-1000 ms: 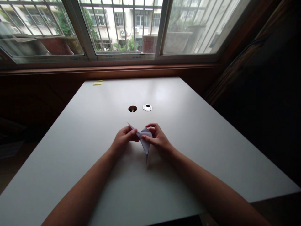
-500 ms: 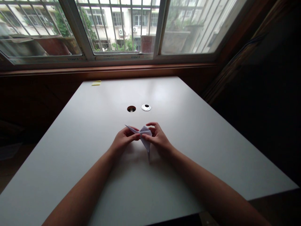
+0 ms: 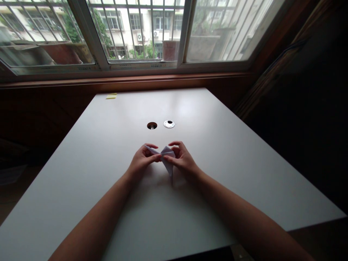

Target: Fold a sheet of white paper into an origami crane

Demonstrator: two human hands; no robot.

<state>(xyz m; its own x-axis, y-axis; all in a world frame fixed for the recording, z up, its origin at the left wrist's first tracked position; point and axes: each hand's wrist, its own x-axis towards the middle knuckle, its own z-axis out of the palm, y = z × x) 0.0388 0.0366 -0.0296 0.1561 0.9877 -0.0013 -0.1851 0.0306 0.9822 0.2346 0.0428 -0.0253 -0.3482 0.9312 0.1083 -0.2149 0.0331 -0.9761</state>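
Both my hands hold a small piece of folded white paper (image 3: 168, 166), origami-like, just above the middle of the white table (image 3: 174, 224). My left hand (image 3: 143, 156) pinches its narrow, pointed left part between thumb and fingers; the index finger is raised along that point. My right hand (image 3: 183, 157) grips the wider body, thumb in front and the other fingers behind, with the index finger curled above. One long tip of the paper hangs down toward me between the hands. The folds behind my fingers are hidden.
Beyond my hands, a round cable hole (image 3: 152, 125) opens in the tabletop, and its silver cover (image 3: 169, 124) lies to the right. A yellow sticker (image 3: 111, 96) is at the far left corner. A barred window (image 3: 141, 32) stands behind the table.
My left fingers have shifted slightly around the paper's pointed part, the index finger lifting a little. The hanging tip has moved slightly. My right hand stays nearly still.
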